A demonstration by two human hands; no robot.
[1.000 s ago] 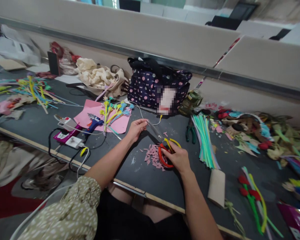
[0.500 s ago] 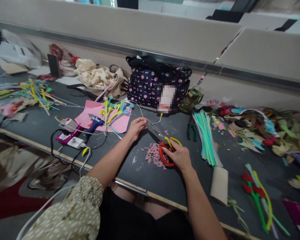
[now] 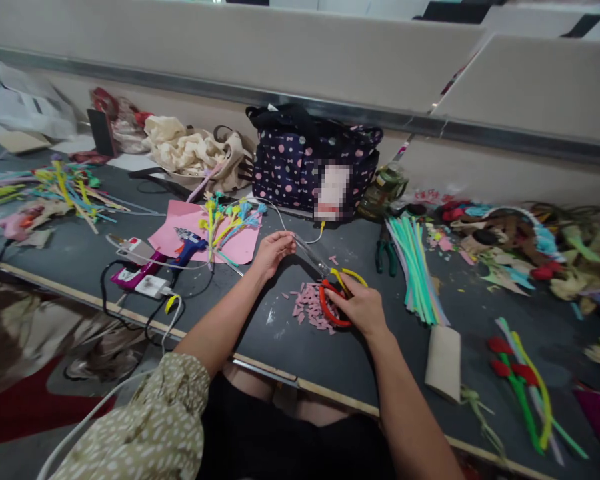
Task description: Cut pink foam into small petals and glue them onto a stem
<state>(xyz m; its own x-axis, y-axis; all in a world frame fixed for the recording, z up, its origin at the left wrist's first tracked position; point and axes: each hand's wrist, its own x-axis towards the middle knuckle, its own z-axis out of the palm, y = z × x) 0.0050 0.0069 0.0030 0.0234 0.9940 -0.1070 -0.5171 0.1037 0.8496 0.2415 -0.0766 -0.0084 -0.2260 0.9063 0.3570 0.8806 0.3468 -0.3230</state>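
While right hand [image 3: 363,308] grips scissors [image 3: 329,275], scraps [image 3: 307,308] beside

- Scissors [image 3: 336,293]: note one handle loop red, other yellow.
- Scraps [image 3: 310,308]: pink.
- Worktop [image 3: 300,350]: dark grey, pale front edge.
- Bag [image 3: 295,170]: navy, pink and white dots.
- Paper sheet [image 3: 177,227]: pink.
- Glue gun [image 3: 189,244]: blue.
- Pipe-cleaner bundle [image 3: 414,273]: mostly mint green.
- Pliers [image 3: 384,255]: green grips.
- Cardboard tube [image 3: 443,363]: tan.
- Your sleeve [image 3: 145,427]: olive, white flecks.
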